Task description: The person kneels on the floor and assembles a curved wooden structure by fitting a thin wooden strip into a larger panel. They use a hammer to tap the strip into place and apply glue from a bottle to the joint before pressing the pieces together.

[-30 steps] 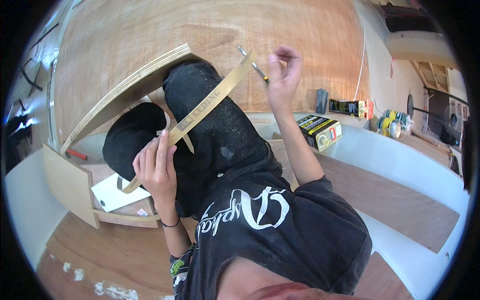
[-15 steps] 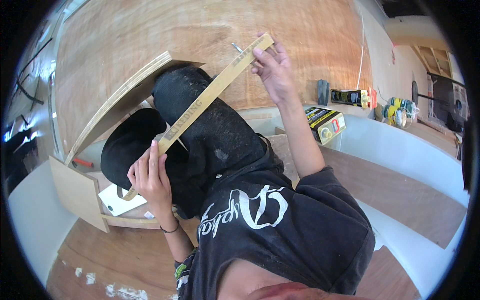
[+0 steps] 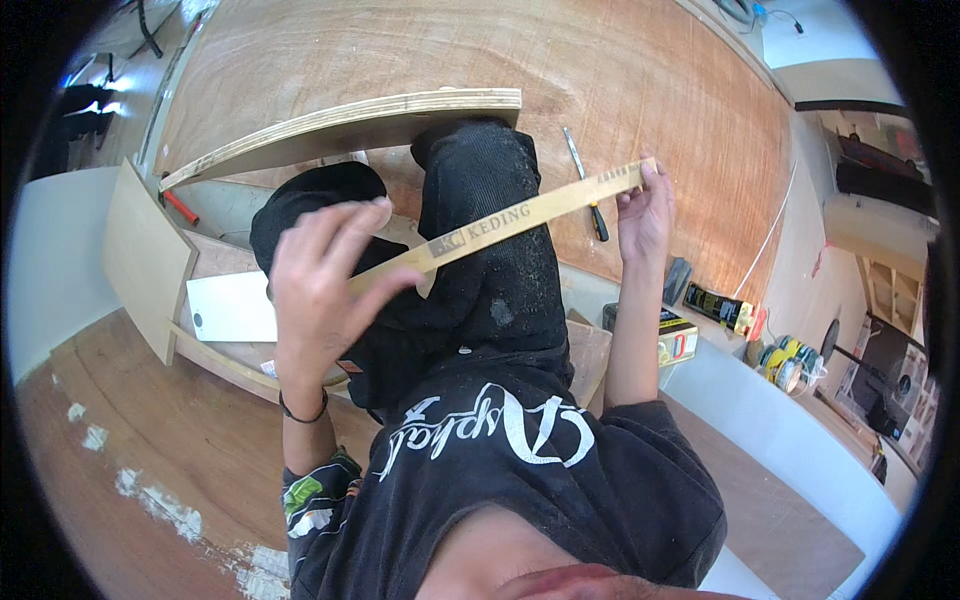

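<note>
From the head camera, looking down the person's own body, a long thin wooden strip (image 3: 500, 222) is stretched between both hands above the dark-trousered knees. Its long axis runs on a slant, from near left up to far right.

The left hand (image 3: 320, 290) is the nearer one and takes the strip's near-left end: the fingers are loosely curled with the thumb across them, pinching the strip between thumb and fingertips (the very end is hidden behind the hand). The right hand (image 3: 645, 215) is farther away, arm fully extended, with its fingertips closed on the far-right end of the strip, just below its corner.

Beyond the strip lies a large plywood sheet (image 3: 650, 90), and on it, just to the left of the right hand, a slim screwdriver-like tool (image 3: 585, 180) lies apart from the strip. A thicker plywood board (image 3: 340, 125) juts out at the far left, above the knees. Lower left sits a white panel (image 3: 235, 308) inside a curved wooden frame. To the right, a yellow-and-black box (image 3: 677, 338) rests near a white ledge.
</note>
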`<state>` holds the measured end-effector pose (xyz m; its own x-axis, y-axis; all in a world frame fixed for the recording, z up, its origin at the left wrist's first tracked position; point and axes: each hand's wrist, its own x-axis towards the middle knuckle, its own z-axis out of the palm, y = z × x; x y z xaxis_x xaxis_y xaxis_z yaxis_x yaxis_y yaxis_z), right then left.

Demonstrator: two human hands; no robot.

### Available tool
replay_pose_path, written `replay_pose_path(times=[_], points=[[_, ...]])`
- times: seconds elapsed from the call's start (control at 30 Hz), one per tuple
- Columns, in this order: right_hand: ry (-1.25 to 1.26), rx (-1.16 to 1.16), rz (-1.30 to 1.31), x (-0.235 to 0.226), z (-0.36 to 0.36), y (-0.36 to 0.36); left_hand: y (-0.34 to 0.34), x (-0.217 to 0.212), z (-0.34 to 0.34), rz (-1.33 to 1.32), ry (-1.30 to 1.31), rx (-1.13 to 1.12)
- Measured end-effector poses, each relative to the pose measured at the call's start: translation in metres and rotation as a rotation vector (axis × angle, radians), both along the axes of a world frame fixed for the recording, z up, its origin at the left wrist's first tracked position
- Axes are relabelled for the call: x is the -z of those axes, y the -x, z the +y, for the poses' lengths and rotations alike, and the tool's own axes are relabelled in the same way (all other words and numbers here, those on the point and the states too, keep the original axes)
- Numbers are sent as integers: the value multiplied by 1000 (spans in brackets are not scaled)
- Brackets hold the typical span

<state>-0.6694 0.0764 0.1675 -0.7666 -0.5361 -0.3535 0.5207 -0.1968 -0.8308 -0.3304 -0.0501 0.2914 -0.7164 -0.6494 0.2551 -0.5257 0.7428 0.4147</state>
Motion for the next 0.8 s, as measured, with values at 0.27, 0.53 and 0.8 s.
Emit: replay_pose_path(times=[0.27, 0.53, 0.8], points=[[170, -229, -74, 4, 10, 0, -25, 20, 16, -1, -21, -58], [-129, -205, 597, -45, -58, 10, -62, 42, 8, -34, 246, -114], [-144, -643, 1783, -91, -112, -30, -65, 57, 8, 14, 291, -157]])
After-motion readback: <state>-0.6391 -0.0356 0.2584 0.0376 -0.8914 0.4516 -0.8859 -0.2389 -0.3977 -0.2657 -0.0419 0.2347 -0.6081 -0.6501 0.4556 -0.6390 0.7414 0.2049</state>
